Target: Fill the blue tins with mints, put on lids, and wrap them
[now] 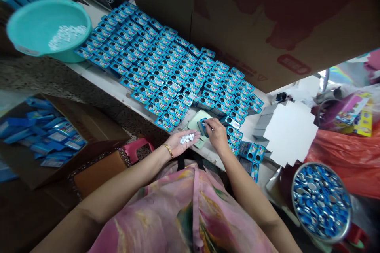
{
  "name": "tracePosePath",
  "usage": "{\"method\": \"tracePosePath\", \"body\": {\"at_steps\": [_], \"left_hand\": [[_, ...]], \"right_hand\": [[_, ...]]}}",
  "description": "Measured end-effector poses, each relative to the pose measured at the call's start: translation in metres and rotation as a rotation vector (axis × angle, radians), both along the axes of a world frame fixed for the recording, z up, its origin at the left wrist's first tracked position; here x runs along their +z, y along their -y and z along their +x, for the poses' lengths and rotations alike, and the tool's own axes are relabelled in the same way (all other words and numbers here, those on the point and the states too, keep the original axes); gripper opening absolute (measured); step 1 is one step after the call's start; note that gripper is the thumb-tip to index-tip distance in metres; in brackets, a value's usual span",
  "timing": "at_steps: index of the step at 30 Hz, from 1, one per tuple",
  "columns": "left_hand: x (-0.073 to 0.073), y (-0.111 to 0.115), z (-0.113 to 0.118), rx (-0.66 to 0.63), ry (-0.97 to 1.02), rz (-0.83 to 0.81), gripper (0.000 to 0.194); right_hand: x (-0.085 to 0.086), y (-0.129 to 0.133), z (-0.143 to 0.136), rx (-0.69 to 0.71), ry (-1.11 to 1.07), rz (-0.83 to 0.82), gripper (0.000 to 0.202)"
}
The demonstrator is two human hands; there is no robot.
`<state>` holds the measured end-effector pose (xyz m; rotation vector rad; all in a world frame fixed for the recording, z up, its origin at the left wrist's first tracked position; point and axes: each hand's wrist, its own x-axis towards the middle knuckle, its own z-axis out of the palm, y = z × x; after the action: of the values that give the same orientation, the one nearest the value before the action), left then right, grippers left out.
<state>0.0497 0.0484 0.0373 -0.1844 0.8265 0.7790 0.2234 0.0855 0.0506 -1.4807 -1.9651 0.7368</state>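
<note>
A: What is worn on the torso?

B: A pink top (154,213) is worn, its cloth printed with broad, soft-edged floral shapes. Washes of yellow are scattered over it, and leaf-like patches of green are set on either side of the middle.

A: How is the front divided?

B: It is split by a long, narrow placket (196,209), coloured in a plainer mauve-pink.

A: Are the forearms covered?

B: Both are left bare.

A: Is any jewellery seen?

B: Just behind the left hand (184,142), the wrist is circled by a thin, gold-coloured bangle (168,150).
</note>
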Motion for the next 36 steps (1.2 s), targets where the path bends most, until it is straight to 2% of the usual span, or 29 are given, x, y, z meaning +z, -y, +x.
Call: {"method": "tracePosePath", "body": {"at_steps": [2,5,7,10,13,19,26,31,36], "left_hand": [[-0.002,0.006,-0.009,0.019,0.004,-0.014,0.022],[-0.004,0.022,-0.02,0.036,0.008,-0.041,0.024],[-0.004,0.034,-0.024,0.024,0.019,-0.047,0.024],[-0.005,0.049,-0.023,-0.03,0.055,-0.066,0.022],[-0.007,0.057,-0.018,-0.064,0.079,-0.118,0.016],[-0.01,0.058,-0.018,-0.074,0.088,-0.158,0.014],[-0.008,0.057,-0.016,-0.099,0.01,-0.14,0.01],[-0.003,0.056,-0.014,-0.097,-0.005,-0.12,0.01],[-0.007,0.056,-0.016,-0.086,0.01,-0.107,0.01]], "right_hand": [[-0.001,0.001,0.003,-0.021,0.02,0.013,0.022],[0.007,0.02,0.005,-0.02,0.009,0.018,0.023],[0.014,0.04,0.001,0.095,-0.016,0.003,0.023],[0.02,0.07,-0.014,0.378,0.011,-0.036,0.025],[0.015,0.085,-0.029,0.501,0.119,-0.063,0.029],[-0.001,0.087,-0.033,0.525,0.157,-0.115,0.023],[0.002,0.083,-0.032,0.543,0.105,-0.172,0.015],[-0.007,0.084,-0.035,0.485,0.071,-0.166,0.016],[-0.019,0.085,-0.035,0.414,-0.049,-0.124,0.019]]}}
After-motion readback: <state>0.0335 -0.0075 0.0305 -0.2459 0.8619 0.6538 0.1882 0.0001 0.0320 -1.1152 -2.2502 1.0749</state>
